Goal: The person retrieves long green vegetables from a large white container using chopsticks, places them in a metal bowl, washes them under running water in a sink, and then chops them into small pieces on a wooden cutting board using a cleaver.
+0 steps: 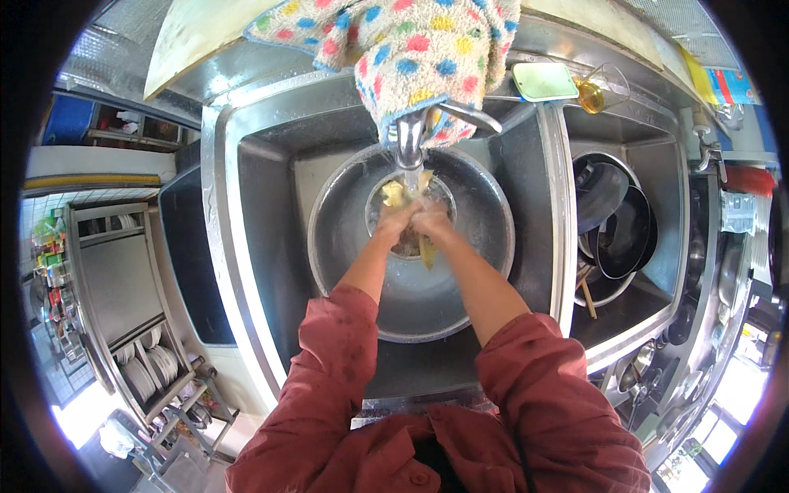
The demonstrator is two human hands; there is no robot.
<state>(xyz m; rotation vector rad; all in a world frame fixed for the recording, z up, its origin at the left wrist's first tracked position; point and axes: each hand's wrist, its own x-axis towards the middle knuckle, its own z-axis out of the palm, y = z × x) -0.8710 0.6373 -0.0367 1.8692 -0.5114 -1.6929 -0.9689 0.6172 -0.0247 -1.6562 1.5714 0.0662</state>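
Observation:
Both hands are together over a small round bowl point(372, 212) inside a large metal basin point(320, 246) in the sink. Water runs from the chrome faucet point(409, 145) onto them. My left hand point(394, 220) grips a pale yellow leafy vegetable point(392, 193), which sticks out past the fingers. In my right hand point(431, 217) is a yellow-green leaf point(426, 251) that hangs down over the bowl's near rim. Motion and splashing blur the fingers. The bowl's contents are mostly hidden under the hands. Cloudy water point(407, 302) lies in the basin.
A dotted towel point(425, 55) drapes over the faucet base beside its lever point(471, 117). Behind the sink are a green-topped rectangular item point(545, 81) and a glass jug point(592, 95) with amber liquid. Dark pans point(622, 234) fill the right basin. A plate rack point(148, 363) stands left.

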